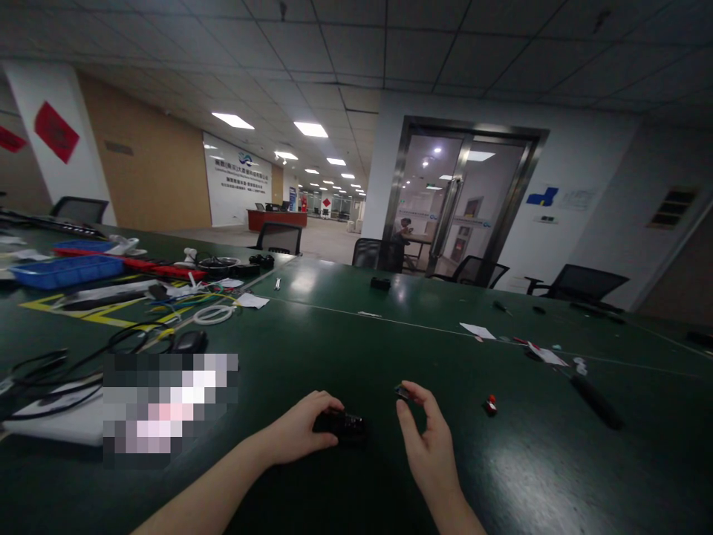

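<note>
My left hand (pixel 305 429) is closed on the left end of a small black box-shaped device (pixel 350 426), which lies on the dark green table (pixel 312 327). Thumb and fingers grip it from opposite sides. To the right, my right hand (pixel 428 431) pinches a small, dark, flat piece (pixel 401 391) between thumb and fingertip, raised a little over the table. Its exact kind is too small to make out. A small red and white object (pixel 490 405) rests on the table right of my right hand.
Cables, a black computer mouse (pixel 190 342) and a blue tray (pixel 70 272) crowd the left side. A black block (pixel 381 284) stands farther back. On the right lie a black-handled tool (pixel 596 401) and papers (pixel 547 354). Chairs (pixel 379 255) line the far edge.
</note>
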Demonstrator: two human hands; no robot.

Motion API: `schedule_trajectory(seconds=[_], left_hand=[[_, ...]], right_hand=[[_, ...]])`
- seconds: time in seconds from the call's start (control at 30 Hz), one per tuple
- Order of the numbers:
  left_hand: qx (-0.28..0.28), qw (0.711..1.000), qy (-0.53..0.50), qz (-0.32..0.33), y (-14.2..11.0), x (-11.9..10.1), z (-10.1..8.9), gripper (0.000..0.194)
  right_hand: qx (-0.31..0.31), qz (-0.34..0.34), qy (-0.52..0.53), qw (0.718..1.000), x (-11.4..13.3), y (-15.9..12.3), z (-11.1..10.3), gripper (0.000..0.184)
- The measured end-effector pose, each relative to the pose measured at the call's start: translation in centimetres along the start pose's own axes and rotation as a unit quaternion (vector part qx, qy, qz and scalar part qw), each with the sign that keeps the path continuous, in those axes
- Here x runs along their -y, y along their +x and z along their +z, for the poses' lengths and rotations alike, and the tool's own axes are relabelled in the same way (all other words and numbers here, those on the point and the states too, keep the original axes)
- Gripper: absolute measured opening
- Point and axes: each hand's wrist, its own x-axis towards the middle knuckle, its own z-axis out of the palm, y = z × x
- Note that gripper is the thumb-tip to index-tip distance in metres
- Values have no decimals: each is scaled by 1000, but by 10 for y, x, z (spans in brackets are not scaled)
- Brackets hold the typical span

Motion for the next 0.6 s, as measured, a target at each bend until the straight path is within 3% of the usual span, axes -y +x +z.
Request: schedule_trajectory(seconds=[0.23,0.6], left_hand=[[13,1000,-4,-23,0,-1,-2,42],[12,1000,-6,6,-2,0,-3,40]], right_hand=[[-11,7,18,1000,0,-1,2,32],[4,0,11,1000,0,-2,4,29]])
